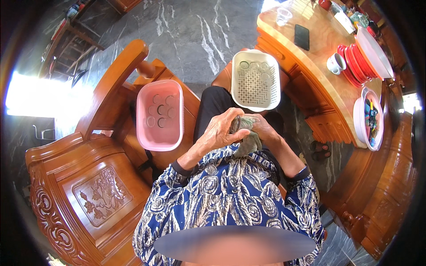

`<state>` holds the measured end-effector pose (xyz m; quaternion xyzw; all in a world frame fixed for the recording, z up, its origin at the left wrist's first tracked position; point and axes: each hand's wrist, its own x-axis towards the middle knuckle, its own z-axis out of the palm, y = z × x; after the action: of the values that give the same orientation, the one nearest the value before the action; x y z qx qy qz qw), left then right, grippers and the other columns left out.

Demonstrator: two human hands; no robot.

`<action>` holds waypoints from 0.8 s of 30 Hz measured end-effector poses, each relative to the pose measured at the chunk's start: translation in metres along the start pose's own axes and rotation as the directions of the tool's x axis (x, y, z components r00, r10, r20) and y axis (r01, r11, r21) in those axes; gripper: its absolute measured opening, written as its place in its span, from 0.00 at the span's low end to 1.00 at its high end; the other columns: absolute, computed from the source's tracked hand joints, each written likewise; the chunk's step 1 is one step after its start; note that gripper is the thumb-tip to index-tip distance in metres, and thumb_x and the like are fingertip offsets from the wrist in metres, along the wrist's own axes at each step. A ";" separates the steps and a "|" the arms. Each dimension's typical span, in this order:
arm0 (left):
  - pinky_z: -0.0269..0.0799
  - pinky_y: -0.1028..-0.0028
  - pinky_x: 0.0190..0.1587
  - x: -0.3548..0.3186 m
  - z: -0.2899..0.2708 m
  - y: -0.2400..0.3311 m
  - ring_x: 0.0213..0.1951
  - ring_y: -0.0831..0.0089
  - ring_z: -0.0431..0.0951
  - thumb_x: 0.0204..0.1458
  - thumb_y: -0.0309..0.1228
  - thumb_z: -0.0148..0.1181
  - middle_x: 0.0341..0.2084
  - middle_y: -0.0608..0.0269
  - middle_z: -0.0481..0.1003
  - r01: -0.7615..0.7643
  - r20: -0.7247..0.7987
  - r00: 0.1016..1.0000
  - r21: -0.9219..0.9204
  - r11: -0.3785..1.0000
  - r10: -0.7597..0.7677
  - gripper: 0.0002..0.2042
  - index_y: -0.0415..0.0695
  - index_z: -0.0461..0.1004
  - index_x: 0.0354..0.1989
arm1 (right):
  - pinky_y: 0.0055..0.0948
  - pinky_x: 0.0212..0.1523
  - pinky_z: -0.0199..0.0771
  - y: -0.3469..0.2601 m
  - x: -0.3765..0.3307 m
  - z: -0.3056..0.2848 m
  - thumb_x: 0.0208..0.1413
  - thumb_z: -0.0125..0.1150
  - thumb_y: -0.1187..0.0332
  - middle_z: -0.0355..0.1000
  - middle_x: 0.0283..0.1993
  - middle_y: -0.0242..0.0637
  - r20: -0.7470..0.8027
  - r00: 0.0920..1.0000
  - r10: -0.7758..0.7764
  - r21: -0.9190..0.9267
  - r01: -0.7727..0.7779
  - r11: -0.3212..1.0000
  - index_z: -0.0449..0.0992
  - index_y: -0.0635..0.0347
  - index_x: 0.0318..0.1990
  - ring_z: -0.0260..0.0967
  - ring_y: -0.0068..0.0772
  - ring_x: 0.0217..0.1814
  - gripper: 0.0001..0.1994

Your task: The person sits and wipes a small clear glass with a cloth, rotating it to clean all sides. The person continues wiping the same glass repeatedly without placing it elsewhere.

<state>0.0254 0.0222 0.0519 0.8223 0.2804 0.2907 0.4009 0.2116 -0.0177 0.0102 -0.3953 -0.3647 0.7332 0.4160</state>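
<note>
A limp grey cloth (248, 138) is gripped between the left hand (219, 133) and right hand (262, 128), both closed on it above the lap. A pink plastic tub (159, 133) and perforated white basket (256, 99) are seen beyond.

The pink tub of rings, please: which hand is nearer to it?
Left. The left hand sits just right of the pink tub; the right hand lies further right, beyond the grey cloth.

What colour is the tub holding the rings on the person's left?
Pink; the tub shows best in the head view, resting on the wooden seat.
</note>
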 end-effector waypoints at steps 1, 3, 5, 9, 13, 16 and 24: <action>0.71 0.69 0.35 0.000 -0.001 0.000 0.33 0.63 0.76 0.51 0.42 0.63 0.32 0.55 0.73 0.049 0.019 0.999 -0.050 0.998 -0.048 0.24 0.43 0.64 0.51 | 0.17 0.28 0.66 -0.001 -0.002 0.002 0.55 0.58 0.71 0.71 0.30 0.26 -0.056 0.998 -0.030 -0.081 0.025 0.996 0.75 0.64 0.41 0.67 0.16 0.29 0.08; 0.72 0.67 0.36 -0.001 -0.002 0.000 0.34 0.64 0.77 0.53 0.44 0.61 0.32 0.56 0.74 0.152 0.061 0.988 -0.147 0.977 -0.144 0.24 0.41 0.64 0.50 | 0.19 0.27 0.67 -0.008 -0.006 0.010 0.55 0.58 0.71 0.72 0.29 0.27 -0.155 0.983 -0.098 -0.244 0.058 0.968 0.75 0.64 0.38 0.68 0.17 0.28 0.07; 0.71 0.70 0.32 -0.005 0.010 -0.016 0.30 0.68 0.76 0.56 0.48 0.55 0.31 0.57 0.74 0.148 -0.029 0.986 -0.292 0.945 -0.164 0.23 0.41 0.64 0.49 | 0.23 0.26 0.69 -0.003 -0.006 0.003 0.52 0.59 0.72 0.72 0.27 0.34 -0.145 0.956 -0.255 -0.570 0.130 0.811 0.72 0.63 0.31 0.70 0.22 0.27 0.04; 0.66 0.79 0.24 -0.007 0.011 -0.025 0.22 0.78 0.71 0.60 0.56 0.41 0.25 0.62 0.72 0.498 0.227 0.866 -0.482 0.721 -0.446 0.27 0.40 0.65 0.47 | 0.27 0.27 0.69 -0.018 -0.018 0.009 0.47 0.61 0.69 0.69 0.27 0.36 0.119 0.812 -0.572 -0.940 0.277 0.199 0.69 0.59 0.29 0.71 0.32 0.28 0.06; 0.54 0.82 0.19 -0.010 0.018 -0.015 0.16 0.83 0.62 0.59 0.62 0.35 0.17 0.68 0.68 0.511 0.271 0.855 -0.592 0.624 -0.443 0.31 0.41 0.69 0.39 | 0.27 0.29 0.70 -0.038 -0.028 0.020 0.44 0.58 0.68 0.64 0.29 0.31 0.541 0.634 -0.552 -0.828 0.287 -0.482 0.70 0.56 0.33 0.68 0.29 0.30 0.08; 0.52 0.82 0.20 -0.008 0.020 -0.008 0.18 0.84 0.60 0.59 0.62 0.36 0.18 0.70 0.67 0.525 0.280 0.844 -0.601 0.603 -0.457 0.31 0.42 0.70 0.36 | 0.28 0.29 0.71 -0.042 -0.030 0.019 0.44 0.58 0.69 0.66 0.29 0.32 0.615 0.586 -0.528 -0.772 0.312 -0.554 0.71 0.58 0.37 0.70 0.30 0.31 0.10; 0.69 0.63 0.35 -0.005 0.016 -0.003 0.30 0.55 0.75 0.60 0.57 0.39 0.25 0.50 0.71 0.270 -0.054 0.955 -0.242 0.932 -0.291 0.28 0.39 0.65 0.39 | 0.37 0.33 0.73 -0.019 -0.012 0.008 0.43 0.64 0.70 0.72 0.31 0.42 0.139 0.768 -0.625 -0.948 0.286 0.141 0.71 0.60 0.37 0.74 0.41 0.31 0.13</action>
<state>0.0326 0.0126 0.0397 0.7075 0.3767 0.2975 0.5187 0.2152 -0.0223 0.0332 -0.5289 -0.7552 0.1465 0.3584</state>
